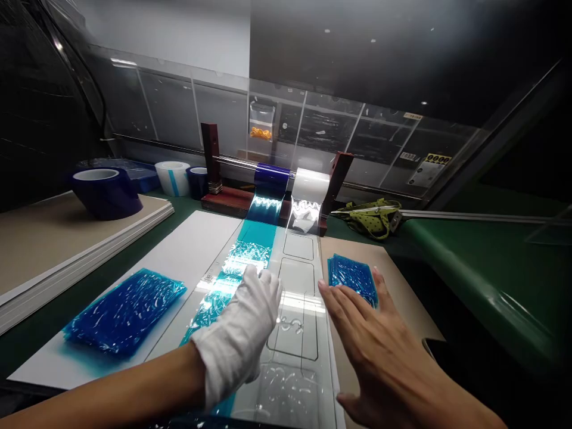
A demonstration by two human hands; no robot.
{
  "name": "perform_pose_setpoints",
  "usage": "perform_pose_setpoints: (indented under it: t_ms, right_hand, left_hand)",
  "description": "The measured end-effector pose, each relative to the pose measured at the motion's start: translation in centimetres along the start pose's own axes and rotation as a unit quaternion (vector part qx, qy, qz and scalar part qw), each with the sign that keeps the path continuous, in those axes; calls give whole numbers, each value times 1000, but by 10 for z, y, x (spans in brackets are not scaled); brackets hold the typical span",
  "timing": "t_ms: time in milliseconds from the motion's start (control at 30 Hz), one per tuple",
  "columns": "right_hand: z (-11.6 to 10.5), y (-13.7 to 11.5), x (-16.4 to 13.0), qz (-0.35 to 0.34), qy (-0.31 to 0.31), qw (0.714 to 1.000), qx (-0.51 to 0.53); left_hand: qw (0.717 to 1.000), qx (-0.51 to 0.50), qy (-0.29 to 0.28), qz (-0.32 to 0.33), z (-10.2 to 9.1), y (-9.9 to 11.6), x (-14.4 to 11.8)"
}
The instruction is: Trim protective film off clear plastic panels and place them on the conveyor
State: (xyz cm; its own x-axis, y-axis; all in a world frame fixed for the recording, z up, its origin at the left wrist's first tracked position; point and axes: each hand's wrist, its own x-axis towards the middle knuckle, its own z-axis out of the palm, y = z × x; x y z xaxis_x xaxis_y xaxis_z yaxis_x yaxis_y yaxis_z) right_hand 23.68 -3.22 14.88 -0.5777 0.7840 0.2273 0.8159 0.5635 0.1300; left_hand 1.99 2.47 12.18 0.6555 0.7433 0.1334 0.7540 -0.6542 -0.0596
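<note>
My left hand [243, 325] wears a white glove and presses flat on a strip of blue film [243, 256] laid down a clear template sheet [297, 280]. My right hand [369, 333] is bare, fingers spread, resting flat at the template's right edge. Its fingertips touch a small stack of blue film pieces [353, 277]. The blue strip runs back to a blue roll [271, 179] on a wooden holder. A clear film roll [310, 186] sits beside it on the same bar.
A larger pile of blue film pieces [125, 310] lies on a white board at the left. Tape rolls [105, 190] stand on stacked boards at the back left. A green pouch with scissors [370, 215] lies at the back right. A clear screen stands behind.
</note>
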Motion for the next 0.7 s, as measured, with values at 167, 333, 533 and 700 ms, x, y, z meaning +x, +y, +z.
perform_pose_setpoints:
  t_ms: [167, 333, 533, 700]
  right_hand:
    - [5, 29, -23, -3, 6, 998, 62]
    - [19, 49, -61, 11, -80, 981, 178]
    - [30, 70, -88, 72, -172, 908, 374]
    - [69, 118, -61, 259, -62, 929, 259]
  left_hand:
    - [996, -80, -41, -9, 3, -21, -13]
    - [972, -223, -33, 66, 6, -40, -29]
    - [965, -251, -15, 79, 23, -35, -36]
    - [978, -154, 119, -76, 48, -21, -31]
